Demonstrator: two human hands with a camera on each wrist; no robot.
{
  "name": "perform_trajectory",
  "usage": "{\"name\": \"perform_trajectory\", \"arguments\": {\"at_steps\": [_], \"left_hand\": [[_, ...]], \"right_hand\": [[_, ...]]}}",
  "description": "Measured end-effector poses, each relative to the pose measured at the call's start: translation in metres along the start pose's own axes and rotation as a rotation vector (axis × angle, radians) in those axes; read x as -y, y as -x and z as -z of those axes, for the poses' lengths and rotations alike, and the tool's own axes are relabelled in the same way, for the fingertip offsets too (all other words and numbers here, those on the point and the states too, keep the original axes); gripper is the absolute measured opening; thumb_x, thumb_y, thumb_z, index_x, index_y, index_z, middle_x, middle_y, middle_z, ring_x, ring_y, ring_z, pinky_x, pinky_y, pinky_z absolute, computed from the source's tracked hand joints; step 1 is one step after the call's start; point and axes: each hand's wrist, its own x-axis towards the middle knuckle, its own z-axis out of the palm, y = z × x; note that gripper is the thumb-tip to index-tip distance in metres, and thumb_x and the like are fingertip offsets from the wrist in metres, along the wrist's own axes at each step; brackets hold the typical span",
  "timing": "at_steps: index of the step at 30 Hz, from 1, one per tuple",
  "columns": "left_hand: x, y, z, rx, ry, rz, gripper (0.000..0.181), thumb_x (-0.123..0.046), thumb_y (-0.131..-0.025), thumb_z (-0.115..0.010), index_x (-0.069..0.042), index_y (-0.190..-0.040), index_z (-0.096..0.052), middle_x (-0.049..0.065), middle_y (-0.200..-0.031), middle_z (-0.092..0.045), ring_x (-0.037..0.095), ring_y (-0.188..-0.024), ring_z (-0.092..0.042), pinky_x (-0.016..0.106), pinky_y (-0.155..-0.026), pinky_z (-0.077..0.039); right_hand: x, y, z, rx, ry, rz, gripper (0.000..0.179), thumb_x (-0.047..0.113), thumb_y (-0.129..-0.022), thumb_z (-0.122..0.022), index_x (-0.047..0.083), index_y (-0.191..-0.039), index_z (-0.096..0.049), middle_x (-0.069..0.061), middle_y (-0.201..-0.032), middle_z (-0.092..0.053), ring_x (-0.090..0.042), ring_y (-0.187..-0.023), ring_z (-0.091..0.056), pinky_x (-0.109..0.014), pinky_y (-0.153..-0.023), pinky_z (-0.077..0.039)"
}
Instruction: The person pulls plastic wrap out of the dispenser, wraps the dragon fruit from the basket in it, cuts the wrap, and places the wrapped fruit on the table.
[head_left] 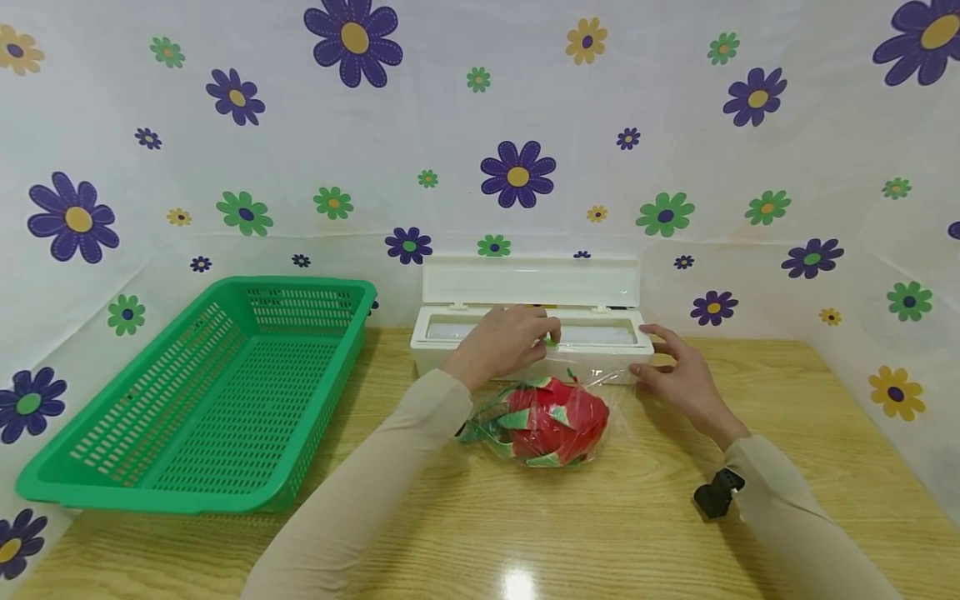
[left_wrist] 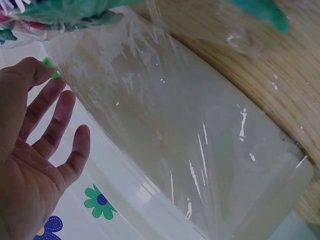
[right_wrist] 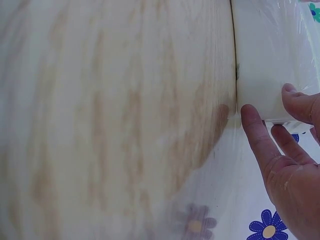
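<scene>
A white cling film dispenser (head_left: 600, 367) stands with its lid (head_left: 531, 281) raised and a film roll (head_left: 592, 335) inside. My left hand (head_left: 510, 337) reaches over its front rim. In the left wrist view, that hand's thumb and forefinger pinch a small green slider (left_wrist: 51, 68) at the dispenser's edge; the other fingers are loosely bent. My right hand (head_left: 684, 379) grips the dispenser's right end, thumb and fingers at its corner in the right wrist view. Just in front lies a red dragon fruit (head_left: 558, 421) with green scales, under clear cling film (left_wrist: 195, 130) that stretches over the dispenser's front.
A green slotted plastic basket (head_left: 322, 400) sits on the left of the wooden table (head_left: 600, 533). Behind rises a white cloth (head_left: 450, 125) with printed flowers. A black device (head_left: 717, 493) is strapped at the right wrist.
</scene>
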Motion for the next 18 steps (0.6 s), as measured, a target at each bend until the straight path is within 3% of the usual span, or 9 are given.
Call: {"name": "perform_trajectory", "arguments": {"at_steps": [18], "left_hand": [[0.0009, 0.0013, -0.0006, -0.009, 0.016, 0.008, 0.018, -0.014, -0.098, -0.062, -0.021, -0.111, -0.074, -0.002, -0.105, -0.075, 0.014, -0.085, -0.067, 0.034, -0.078, -0.058]], "right_hand": [[-0.0015, -0.0003, 0.0002, -0.003, 0.017, 0.003, 0.07, 0.012, -0.1, -0.066, 0.014, -0.16, -0.031, -0.034, -0.154, -0.04, -0.055, -0.121, -0.061, -0.043, -0.09, -0.06]]}}
